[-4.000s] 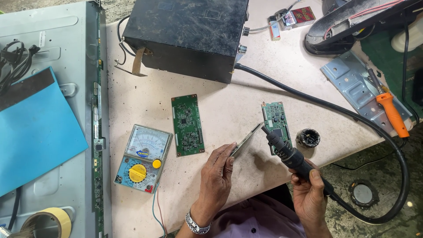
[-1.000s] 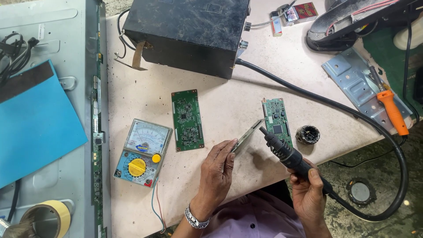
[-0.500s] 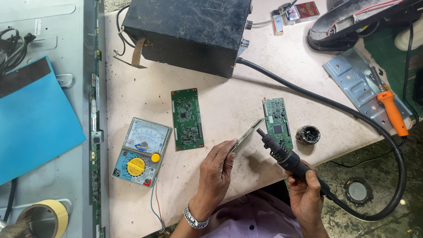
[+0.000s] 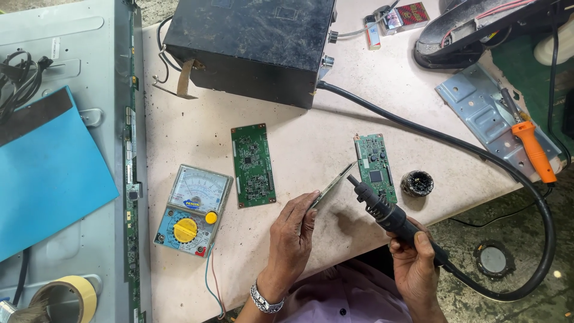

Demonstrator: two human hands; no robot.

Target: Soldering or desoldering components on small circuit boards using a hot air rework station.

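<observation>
Tweezers (image 4: pixel 332 185) in left hand (image 4: pixel 293 233)

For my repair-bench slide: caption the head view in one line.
Left hand holds tweezers beside the hot-air wand gripped by the right hand.

Two bare hands, left hand (image 4: pixel 291 230) and right hand (image 4: pixel 414 263), forearms uncovered, no gloves or sleeves seen. Silver metal link watch band (image 4: pixel 263 300) sits on the left wrist. Light lilac shirt (image 4: pixel 353 299) with a dark button shows at the bottom edge. No rings visible.
</observation>
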